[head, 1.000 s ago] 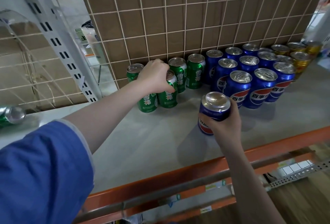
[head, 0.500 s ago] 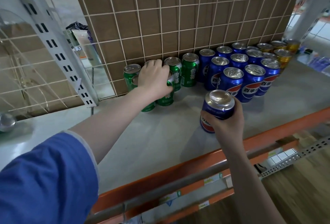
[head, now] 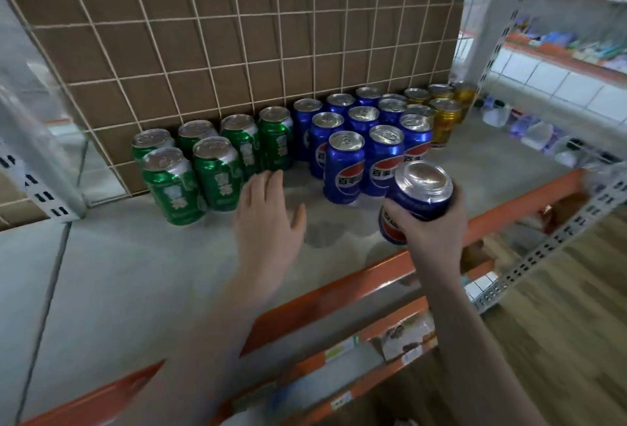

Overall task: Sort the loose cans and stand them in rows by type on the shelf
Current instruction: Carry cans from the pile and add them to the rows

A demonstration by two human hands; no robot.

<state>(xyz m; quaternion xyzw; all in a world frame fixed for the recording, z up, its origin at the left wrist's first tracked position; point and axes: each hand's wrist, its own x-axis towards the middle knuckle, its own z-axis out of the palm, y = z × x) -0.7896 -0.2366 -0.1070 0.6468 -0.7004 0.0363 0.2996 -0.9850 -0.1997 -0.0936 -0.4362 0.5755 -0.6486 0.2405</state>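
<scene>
Now the right grip [head: 429, 222] wraps the blue can [head: 419, 196] from below.

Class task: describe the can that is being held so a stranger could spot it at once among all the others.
Start at the grey shelf with its orange front rail. Near that rail, in front of the standing blue cans, the right hand grips one blue can. It alone is lifted and tilted; the others stand upright.

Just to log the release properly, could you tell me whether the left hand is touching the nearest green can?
Apart: the head view shows the open left hand with grey shelf visible between its fingertips and the green can.
</scene>
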